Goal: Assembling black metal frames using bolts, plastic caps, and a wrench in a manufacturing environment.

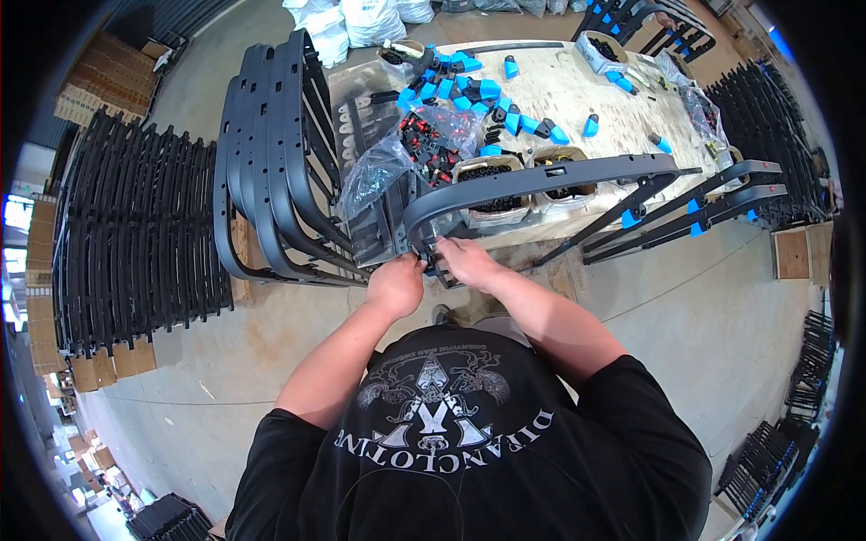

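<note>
Both hands are at the near edge of the work table [631,113], at the lower left corner of a dark curved frame [541,183]. Left hand [397,287]: fingers bent inward against the corner. Right hand [466,262]: just beside it, fingers curled at the same corner. Cannot tell whether either is fully closed on the frame or pinching a small fitting; the fingertips are partly hidden.

Surroundings: the frame's upper bar arches across the view and covers part of two boxes of black parts [494,219]. Beyond the hands lies an open clear bag [374,171] with red and black parts [431,149], its film spread over the table's left portion. Farther back, blue and black pieces [490,89] lie scattered, a few apart toward the right. A bin [603,67] sits near the far edge.

Obstructions: upright curved frames [294,149] crowd the table's left side; frames with blue fittings [753,193] flank the near right. Tall dark stacks [144,225] stand on the floor beyond, left and right. White sacks [372,22] lie past the far edge.
</note>
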